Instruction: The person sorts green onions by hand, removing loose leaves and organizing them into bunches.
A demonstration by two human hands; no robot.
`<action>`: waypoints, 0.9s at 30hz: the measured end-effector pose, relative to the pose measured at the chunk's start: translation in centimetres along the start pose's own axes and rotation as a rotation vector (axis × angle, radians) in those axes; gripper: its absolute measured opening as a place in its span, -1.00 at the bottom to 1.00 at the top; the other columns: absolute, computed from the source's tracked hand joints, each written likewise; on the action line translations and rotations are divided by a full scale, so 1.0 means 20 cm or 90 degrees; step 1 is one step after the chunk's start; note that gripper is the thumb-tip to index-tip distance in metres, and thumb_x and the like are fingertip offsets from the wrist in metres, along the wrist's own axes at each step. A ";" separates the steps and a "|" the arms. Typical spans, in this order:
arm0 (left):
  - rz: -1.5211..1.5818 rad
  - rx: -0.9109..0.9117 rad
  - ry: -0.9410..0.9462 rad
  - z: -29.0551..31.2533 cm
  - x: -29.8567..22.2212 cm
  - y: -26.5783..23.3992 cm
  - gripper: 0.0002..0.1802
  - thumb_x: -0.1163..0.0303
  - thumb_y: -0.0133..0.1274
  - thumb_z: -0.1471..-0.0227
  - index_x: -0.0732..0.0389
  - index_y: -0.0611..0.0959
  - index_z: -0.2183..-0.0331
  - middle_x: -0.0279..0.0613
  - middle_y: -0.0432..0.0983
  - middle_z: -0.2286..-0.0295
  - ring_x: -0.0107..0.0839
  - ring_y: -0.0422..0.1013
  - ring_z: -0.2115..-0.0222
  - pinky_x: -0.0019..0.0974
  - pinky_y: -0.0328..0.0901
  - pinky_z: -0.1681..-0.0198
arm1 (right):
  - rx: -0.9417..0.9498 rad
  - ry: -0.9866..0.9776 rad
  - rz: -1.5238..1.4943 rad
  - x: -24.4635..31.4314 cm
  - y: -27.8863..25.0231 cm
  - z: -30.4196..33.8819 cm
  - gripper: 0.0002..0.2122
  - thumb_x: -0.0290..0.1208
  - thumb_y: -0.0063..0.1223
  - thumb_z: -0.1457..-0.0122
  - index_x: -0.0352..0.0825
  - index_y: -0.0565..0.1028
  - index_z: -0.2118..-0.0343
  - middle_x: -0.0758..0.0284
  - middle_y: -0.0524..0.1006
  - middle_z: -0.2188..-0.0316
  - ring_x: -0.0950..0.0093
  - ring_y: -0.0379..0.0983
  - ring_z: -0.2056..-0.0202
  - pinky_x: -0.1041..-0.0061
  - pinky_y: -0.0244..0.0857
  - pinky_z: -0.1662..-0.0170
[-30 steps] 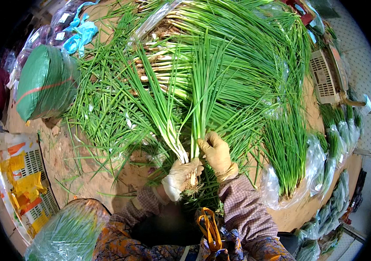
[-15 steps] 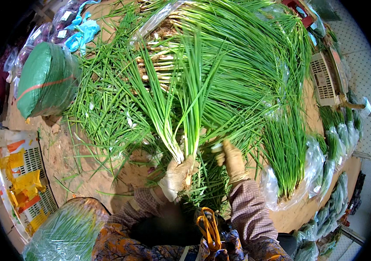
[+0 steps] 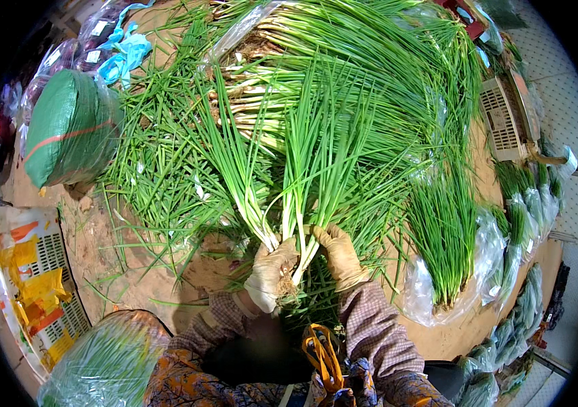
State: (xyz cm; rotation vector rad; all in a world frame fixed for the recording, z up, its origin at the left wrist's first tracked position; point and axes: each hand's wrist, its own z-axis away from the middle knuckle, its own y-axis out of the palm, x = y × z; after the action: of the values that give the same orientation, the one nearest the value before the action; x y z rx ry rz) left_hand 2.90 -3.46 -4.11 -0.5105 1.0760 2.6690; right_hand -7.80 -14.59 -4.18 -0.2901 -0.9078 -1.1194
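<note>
My left hand [image 3: 272, 273], in a pale work glove, is closed around the white lower stems of some green onions [image 3: 295, 193]. Their leaves fan out away from me, and a tuft of brown roots shows beneath the fingers. On the right side of the same stems, my gloved right hand [image 3: 340, 258] has its thumb and fingers closed on one or more stalks; its fingertips are partly hidden. Beyond both hands lies a large heap of green onions [image 3: 370, 115], root ends to the left. Loose leaf trimmings [image 3: 167, 146] cover the surface to the left.
At left are a round green wrapped bundle [image 3: 68, 132] and a crate with yellow packaging [image 3: 41, 288]. A plastic-wrapped bundle [image 3: 102, 356] sits near left. To the right, a green onion bunch [image 3: 443, 234] lies on clear plastic, with a beige crate [image 3: 502, 122] and bagged bunches [image 3: 533, 197] beyond.
My right hand has moved left and inward from beside the stems to take hold of them. The leaves in my left hand's bunch have spread wider to the right.
</note>
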 end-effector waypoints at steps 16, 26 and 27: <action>-0.374 0.102 0.183 -0.02 0.06 -0.02 -0.51 0.58 0.02 0.10 0.21 0.32 0.06 -0.35 0.38 0.40 -0.58 0.29 0.45 -0.48 0.28 0.39 | 0.049 -0.105 0.173 0.02 0.17 0.01 -0.36 -0.39 0.13 0.00 -0.48 0.06 -0.09 0.24 0.35 0.08 0.47 0.29 0.09 0.54 0.15 0.01; -0.571 0.300 0.258 -0.08 -0.19 -0.02 -0.05 0.27 0.26 0.29 0.27 0.10 -0.08 -0.08 0.15 0.01 -0.25 0.12 0.00 -0.27 0.05 -0.07 | -0.066 -0.406 0.673 0.00 0.16 0.03 -0.22 -0.61 0.06 0.14 -0.37 -0.11 -0.16 -0.03 0.26 0.03 0.12 0.37 0.14 0.41 0.35 0.18; -0.342 0.275 0.181 -0.07 -0.19 0.00 -0.12 0.44 0.26 0.30 0.25 0.17 -0.06 -0.17 0.27 0.11 -0.34 0.22 0.09 -0.31 0.13 -0.01 | 0.031 -0.277 0.463 -0.02 0.16 0.05 -0.22 -0.52 0.11 0.12 -0.36 -0.10 -0.16 0.04 0.30 0.06 0.21 0.37 0.15 0.44 0.34 0.19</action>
State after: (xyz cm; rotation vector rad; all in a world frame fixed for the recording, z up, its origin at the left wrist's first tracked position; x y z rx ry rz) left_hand 6.82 -4.68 -3.58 -0.9459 1.3157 1.8750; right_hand -5.51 -12.35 -3.09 -0.7745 -1.0821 -0.3593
